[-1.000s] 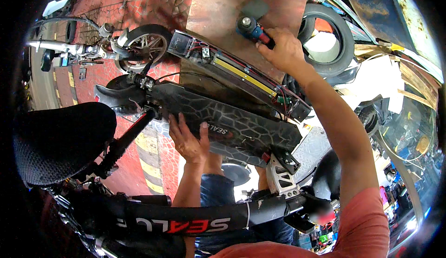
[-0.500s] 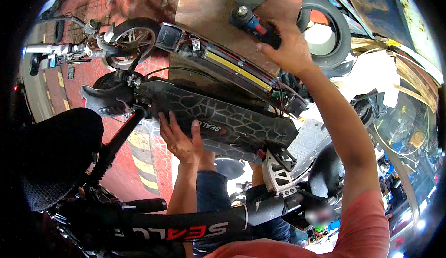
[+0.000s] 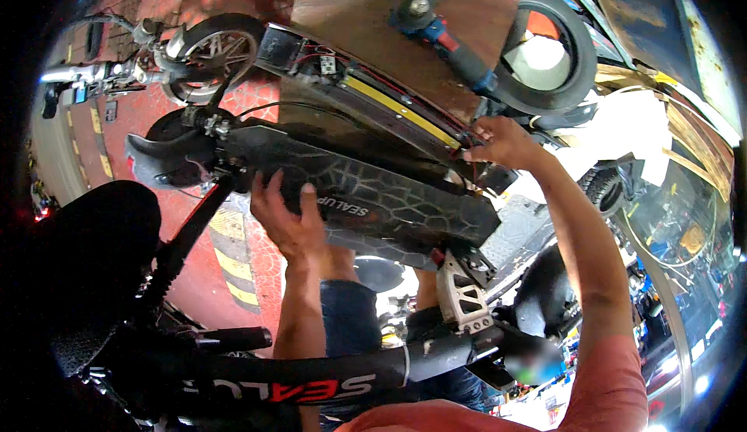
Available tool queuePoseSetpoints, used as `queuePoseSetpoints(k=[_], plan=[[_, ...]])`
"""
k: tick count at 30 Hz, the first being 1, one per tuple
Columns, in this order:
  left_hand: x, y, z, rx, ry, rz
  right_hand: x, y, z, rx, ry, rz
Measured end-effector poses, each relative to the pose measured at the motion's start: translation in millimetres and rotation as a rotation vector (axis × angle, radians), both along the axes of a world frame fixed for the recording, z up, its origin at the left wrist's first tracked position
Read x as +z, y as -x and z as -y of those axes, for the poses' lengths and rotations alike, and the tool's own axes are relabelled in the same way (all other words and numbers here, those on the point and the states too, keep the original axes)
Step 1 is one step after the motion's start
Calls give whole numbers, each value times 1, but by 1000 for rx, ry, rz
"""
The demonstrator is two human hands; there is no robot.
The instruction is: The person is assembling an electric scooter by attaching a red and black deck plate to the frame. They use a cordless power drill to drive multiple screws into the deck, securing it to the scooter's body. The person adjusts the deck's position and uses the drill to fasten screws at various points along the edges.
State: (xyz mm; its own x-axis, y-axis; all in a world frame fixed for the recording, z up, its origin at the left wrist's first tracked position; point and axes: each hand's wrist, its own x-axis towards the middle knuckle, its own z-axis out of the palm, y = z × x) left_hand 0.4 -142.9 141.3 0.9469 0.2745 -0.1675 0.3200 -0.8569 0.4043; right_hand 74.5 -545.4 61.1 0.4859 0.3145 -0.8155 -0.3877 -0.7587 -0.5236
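A black scooter deck (image 3: 412,194) with a pale cell pattern stretches across the middle. My left hand (image 3: 288,226) rests at its left part, fingers spread and holding nothing. Behind it lies a long, opened scooter frame (image 3: 366,105) with a yellow strip and thin red and black wires inside. My right hand (image 3: 506,144) is at the right end of that frame, fingers and thumb bent together around the wires there; what they pinch is too small to make out. A blue and black angle grinder (image 3: 447,47) lies on the brown board (image 3: 350,4), apart from my hands.
A tyre (image 3: 580,82) lies right of the board, beside white sheets (image 3: 634,124) and wood strips. Another scooter's front wheel (image 3: 226,54) stands at the far left. A thick black scooter stem (image 3: 311,377) crosses the near side, with a metal bracket (image 3: 464,296) by its right end.
My right hand has let go of the angle grinder, which now lies on the board, and has moved nearer to the opened frame's right end. My left hand has shifted slightly left.
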Motion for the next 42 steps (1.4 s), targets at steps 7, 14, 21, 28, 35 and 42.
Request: queuePoseSetpoints(k=[7, 14, 21, 28, 35, 42], plan=[[-4, -50, 30, -297, 128, 142, 22, 14, -24, 43, 167, 257], [-15, -66, 44, -419, -84, -59, 18, 46, -33, -135, 243, 379], [-25, -82, 49, -450, -204, -124, 14, 65, -41, -309, 329, 481], [-35, -84, 57, -398, -222, -91, 32, 64, -52, -327, 363, 438], [-50, -71, 54, -115, 147, 218, 25, 70, -51, -228, 378, 425], [-36, -58, 56, 124, 366, 153, 33, 61, -50, -93, 197, 410]])
